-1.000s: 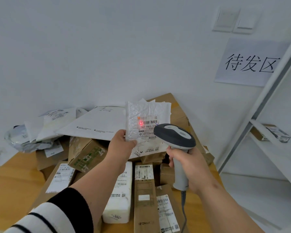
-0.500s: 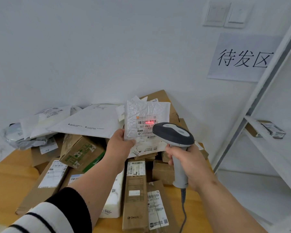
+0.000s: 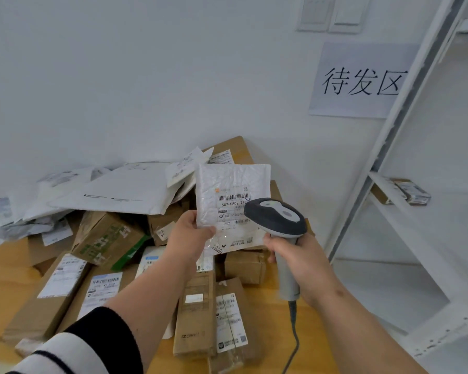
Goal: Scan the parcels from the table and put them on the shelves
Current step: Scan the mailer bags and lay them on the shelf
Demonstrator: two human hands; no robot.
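Observation:
My left hand [image 3: 189,234] pinches the lower left edge of a white bubble-wrap parcel [image 3: 227,182], held upright above the pile with its barcode label facing me. My right hand [image 3: 300,255] grips the handle of a grey and white barcode scanner [image 3: 277,215], whose head sits just right of the label and covers its right edge. No red light shows on the label. Under both hands a heap of cardboard boxes [image 3: 106,238] and white mailers [image 3: 125,193] lies on the wooden table [image 3: 0,279].
White metal shelves [image 3: 405,209] stand at the right, with one flat parcel [image 3: 401,190] on a shelf board. A paper sign [image 3: 360,82] hangs on the wall behind. The scanner cable [image 3: 292,344] drops toward the table's front edge.
The red scan light on the label has gone out. The parcel and scanner stay together, drifted slightly right as my view turned toward the shelves.

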